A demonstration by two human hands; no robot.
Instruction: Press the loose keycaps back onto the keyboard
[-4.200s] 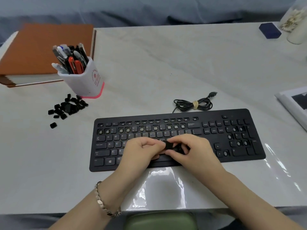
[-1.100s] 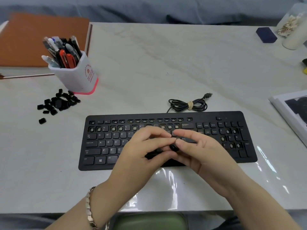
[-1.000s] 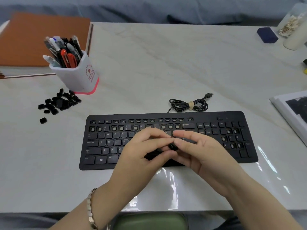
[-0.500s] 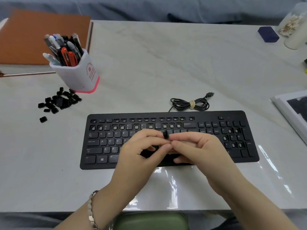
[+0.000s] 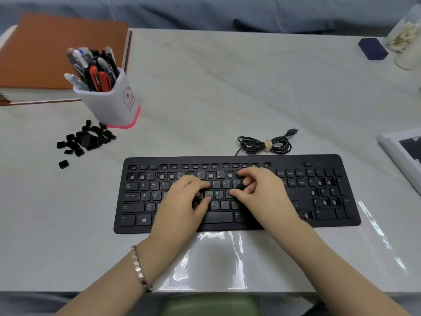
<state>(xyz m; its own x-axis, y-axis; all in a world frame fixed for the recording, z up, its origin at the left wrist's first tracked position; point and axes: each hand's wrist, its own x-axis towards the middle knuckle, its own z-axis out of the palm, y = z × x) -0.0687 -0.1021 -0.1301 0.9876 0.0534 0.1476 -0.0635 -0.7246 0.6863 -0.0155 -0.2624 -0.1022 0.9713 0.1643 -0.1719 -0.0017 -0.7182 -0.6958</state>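
Left hand [image 5: 182, 201] and right hand [image 5: 262, 192] lay curled on keyboard [image 5: 227, 160]; grip indiscernible. Best practice: press keycap squarely, straight down.

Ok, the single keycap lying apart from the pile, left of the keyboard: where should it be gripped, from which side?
Probably pinch the lone keycap by two opposite side walls, coming straight down from above. It is low and boxy, with bare table all round it.
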